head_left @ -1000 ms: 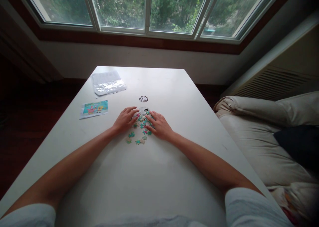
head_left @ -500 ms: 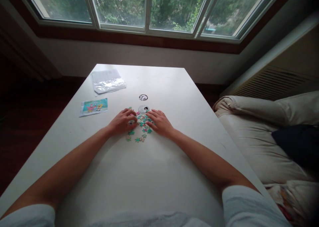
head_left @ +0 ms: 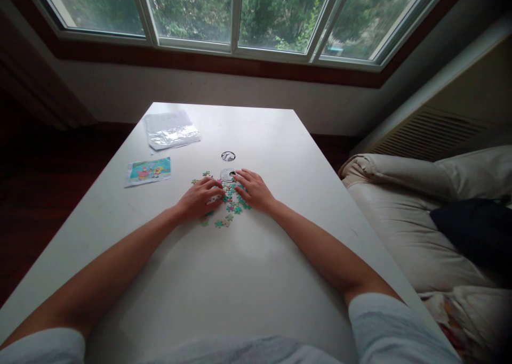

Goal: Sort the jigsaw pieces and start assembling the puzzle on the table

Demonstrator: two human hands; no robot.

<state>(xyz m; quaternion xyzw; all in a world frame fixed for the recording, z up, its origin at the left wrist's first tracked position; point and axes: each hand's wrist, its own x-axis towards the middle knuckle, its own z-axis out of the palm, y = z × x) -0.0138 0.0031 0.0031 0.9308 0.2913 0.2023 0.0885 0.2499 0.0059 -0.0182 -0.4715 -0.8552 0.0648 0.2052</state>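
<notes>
Left hand [head_left: 201, 196] and right hand [head_left: 256, 191] palm-down at the jigsaw pieces [head_left: 238, 209].
Both arms angle inward across the table [head_left: 224, 284]. The left hand's fingers curl narrow, its grip impossible to tell; the right hand's stretch wide and loose. The pieces lie scattered between and beneath them.

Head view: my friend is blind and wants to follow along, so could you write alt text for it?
A left hand and right hand are among colourful puzzle pieces on a white table. Two round items lie near the pieces, with a cartoon picture and clear bag farther left. Behind the table is a window.
</notes>
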